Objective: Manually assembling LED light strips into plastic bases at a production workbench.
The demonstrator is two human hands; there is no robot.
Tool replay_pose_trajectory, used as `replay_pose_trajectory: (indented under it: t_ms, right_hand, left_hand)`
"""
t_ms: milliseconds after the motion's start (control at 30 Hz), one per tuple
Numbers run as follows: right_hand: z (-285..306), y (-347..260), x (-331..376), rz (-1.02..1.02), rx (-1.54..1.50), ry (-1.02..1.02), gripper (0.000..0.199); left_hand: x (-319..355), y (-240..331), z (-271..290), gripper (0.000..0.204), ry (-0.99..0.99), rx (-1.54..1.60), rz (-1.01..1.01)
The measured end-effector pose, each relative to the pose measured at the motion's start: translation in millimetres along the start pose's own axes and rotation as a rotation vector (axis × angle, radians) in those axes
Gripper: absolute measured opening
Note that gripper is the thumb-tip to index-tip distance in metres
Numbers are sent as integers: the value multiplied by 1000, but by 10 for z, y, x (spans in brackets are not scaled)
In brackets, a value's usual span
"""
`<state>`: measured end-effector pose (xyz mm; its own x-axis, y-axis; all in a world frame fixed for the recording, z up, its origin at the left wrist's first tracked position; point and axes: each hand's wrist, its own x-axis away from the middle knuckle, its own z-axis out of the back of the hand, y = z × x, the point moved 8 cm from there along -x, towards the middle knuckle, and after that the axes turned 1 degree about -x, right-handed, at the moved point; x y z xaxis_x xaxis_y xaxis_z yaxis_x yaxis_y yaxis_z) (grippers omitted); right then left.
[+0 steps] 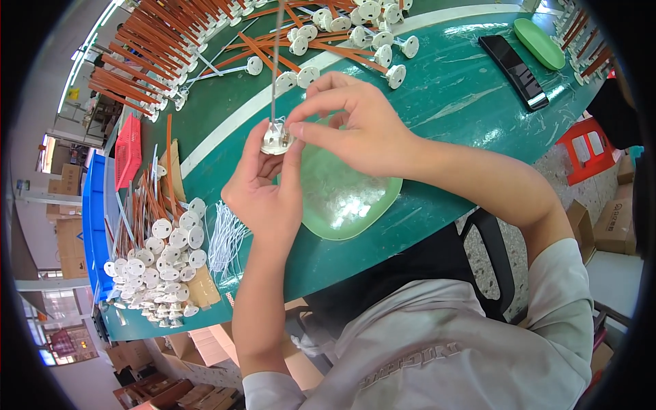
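Note:
Upright in my left hand [263, 198] is a white round plastic base [275, 140], gripped at its rim between thumb and fingers. A thin grey rod [275, 75] rises from it, and small parts show on its open face. My right hand [369, 123] has its thumb and forefinger pinched together at the base's right edge. What lies between those fingertips is too small to make out. Under both hands, a translucent green tray [348, 208] rests on the green table [437, 184].
At the left lies a pile of white round bases [164, 260] beside a bundle of white wires [225, 239]. Orange-brown rods with white bases [147, 58] line the far side. A red basket [128, 152], a black phone [514, 72] and a green dish [540, 44] sit farther out.

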<state>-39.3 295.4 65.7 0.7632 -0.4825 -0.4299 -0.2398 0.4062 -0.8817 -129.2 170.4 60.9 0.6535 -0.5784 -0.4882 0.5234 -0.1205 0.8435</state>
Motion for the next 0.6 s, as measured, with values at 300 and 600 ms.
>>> replay_pose_trajectory:
  t_ms: [300, 600]
  right_hand:
    - [-116, 244, 18, -298, -399, -51, 21]
    - [-172, 196, 11, -309, -518, -167, 14]
  left_hand:
    - [88, 231, -64, 40, 68, -338, -405]
    - [60, 217, -51, 41, 52, -384, -397]
